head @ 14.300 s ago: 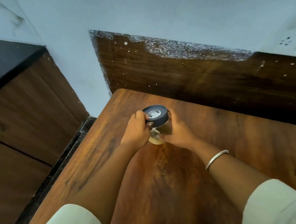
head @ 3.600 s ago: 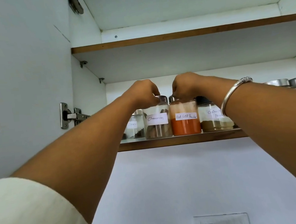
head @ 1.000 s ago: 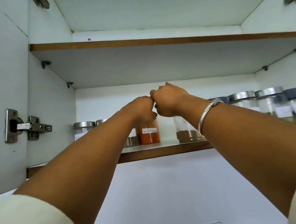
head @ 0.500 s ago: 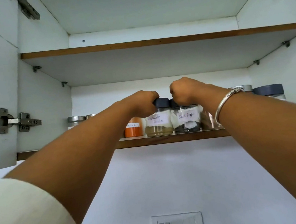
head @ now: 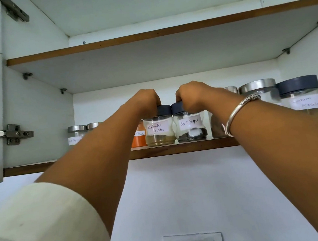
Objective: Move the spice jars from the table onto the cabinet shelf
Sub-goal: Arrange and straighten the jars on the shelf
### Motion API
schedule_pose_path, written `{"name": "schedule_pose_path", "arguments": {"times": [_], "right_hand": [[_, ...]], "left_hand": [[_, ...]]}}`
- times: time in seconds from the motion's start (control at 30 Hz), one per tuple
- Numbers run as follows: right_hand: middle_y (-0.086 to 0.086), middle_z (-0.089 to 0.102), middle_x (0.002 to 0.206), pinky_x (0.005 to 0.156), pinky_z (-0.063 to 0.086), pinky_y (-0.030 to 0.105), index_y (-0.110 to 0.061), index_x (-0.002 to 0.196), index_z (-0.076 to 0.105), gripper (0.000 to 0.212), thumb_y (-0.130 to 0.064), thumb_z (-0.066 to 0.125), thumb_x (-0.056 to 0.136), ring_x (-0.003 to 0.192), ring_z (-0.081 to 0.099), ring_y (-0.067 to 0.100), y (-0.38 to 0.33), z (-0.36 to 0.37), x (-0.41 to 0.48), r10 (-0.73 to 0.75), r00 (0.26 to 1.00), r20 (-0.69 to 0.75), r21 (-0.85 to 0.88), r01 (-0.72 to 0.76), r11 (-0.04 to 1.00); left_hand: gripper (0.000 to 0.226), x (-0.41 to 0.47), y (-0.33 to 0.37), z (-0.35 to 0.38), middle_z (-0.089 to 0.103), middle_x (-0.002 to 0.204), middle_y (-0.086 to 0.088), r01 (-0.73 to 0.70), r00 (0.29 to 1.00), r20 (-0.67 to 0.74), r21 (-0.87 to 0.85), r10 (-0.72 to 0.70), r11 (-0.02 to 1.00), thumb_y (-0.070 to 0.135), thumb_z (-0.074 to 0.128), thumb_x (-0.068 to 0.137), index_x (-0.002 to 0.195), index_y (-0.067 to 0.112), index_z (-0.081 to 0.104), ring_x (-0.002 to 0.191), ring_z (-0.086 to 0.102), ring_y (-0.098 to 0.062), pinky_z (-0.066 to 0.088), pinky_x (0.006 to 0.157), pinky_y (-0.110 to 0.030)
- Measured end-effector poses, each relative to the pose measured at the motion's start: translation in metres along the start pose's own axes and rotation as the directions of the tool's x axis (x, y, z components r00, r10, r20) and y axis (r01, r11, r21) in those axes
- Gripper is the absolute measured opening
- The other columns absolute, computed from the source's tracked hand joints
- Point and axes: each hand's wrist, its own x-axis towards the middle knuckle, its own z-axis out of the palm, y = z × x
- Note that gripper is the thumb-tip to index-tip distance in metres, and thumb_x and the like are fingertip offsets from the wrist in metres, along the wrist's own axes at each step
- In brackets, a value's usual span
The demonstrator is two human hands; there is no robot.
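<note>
Left hand [head: 146,101] gripped the dark lid of the coriander powder jar [head: 159,133] from above, fingers curled round it. Right hand [head: 190,95] held the lid of the black pepper jar [head: 191,129] the same way. Both jars stood upright directly beneath the hands, at the front edge of the cabinet shelf [head: 176,148], side by side; contact between them could not be confirmed. Orange powder jar [head: 139,139] sat just left of the left hand, partly hidden by the forearm. Steel-lidded jar [head: 257,88] and dark-lidded jar [head: 300,95] stood to the right of the right hand. Bangle [head: 238,111] on the right wrist.
</note>
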Motion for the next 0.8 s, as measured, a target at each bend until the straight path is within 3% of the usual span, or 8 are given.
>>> {"name": "schedule_pose_path", "arguments": {"times": [0.23,0.3,0.47,0.6,0.73,0.8], "right_hand": [[0.009,0.060,0.117,0.089,0.050,0.037,-0.012,0.119,0.059,0.036,-0.006,0.046,0.086,0.105,0.057,0.030,0.001,0.030,0.036,0.034,0.997,0.068,-0.060,-0.030,0.998],[0.008,0.060,0.115,0.085,0.050,0.036,-0.012,0.121,0.058,0.037,-0.006,0.047,0.085,0.102,0.056,0.029,-0.002,0.039,0.045,0.051,0.992,0.119,-0.097,-0.039,0.994],[0.004,0.056,0.076,0.071,0.048,0.033,-0.009,0.105,0.063,0.028,-0.003,0.046,0.083,0.081,0.058,0.028,-0.007,0.051,0.067,0.081,0.979,0.185,-0.205,-0.042,0.978],[0.005,0.061,0.079,0.078,0.053,0.037,-0.009,0.099,0.066,0.026,-0.006,0.045,0.083,0.085,0.064,0.028,-0.005,0.062,0.082,0.071,0.974,0.214,-0.267,-0.011,0.964],[0.007,0.059,0.072,0.084,0.053,0.039,-0.007,0.074,0.059,0.014,-0.004,0.050,0.084,0.082,0.062,0.029,-0.007,0.070,0.092,0.104,0.960,0.259,-0.367,-0.002,0.930],[0.009,0.063,0.082,0.088,0.052,0.041,-0.009,0.078,0.061,0.010,-0.006,0.051,0.082,0.089,0.064,0.030,-0.006,0.072,0.098,0.105,0.955,0.278,-0.402,0.016,0.916]], "left_hand": [[0.016,0.032,-0.018,0.034,0.067,0.088,-0.007,-0.018,1.000,-0.010,0.045,0.019,0.999,0.014,0.059,0.086,0.095,0.012,0.072,0.081,0.056,-0.024,0.046,0.067,-0.029],[0.014,0.039,-0.022,0.044,0.063,0.080,-0.006,-0.030,1.000,-0.008,0.073,0.030,0.997,0.013,0.057,0.086,0.090,0.010,0.070,0.077,0.052,-0.023,0.042,0.063,-0.028],[0.018,0.059,-0.037,0.066,0.048,0.065,0.005,-0.074,0.997,0.024,0.109,0.071,0.991,0.008,0.050,0.086,0.075,0.021,0.056,0.076,0.048,-0.021,0.038,0.065,-0.029],[0.022,0.072,-0.040,0.076,0.051,0.071,0.005,-0.077,0.995,0.073,0.111,0.069,0.991,0.005,0.047,0.086,0.082,0.024,0.058,0.079,0.052,-0.022,0.042,0.067,-0.031],[0.027,0.075,-0.040,0.078,0.060,0.087,-0.003,-0.083,0.984,0.169,0.133,0.060,0.988,0.001,0.044,0.083,0.095,0.019,0.061,0.082,0.053,-0.024,0.040,0.064,-0.031],[0.028,0.076,-0.038,0.081,0.060,0.093,-0.007,-0.076,0.973,0.228,0.154,0.040,0.985,0.002,0.045,0.084,0.105,0.012,0.060,0.081,0.053,-0.024,0.038,0.059,-0.027]]}}
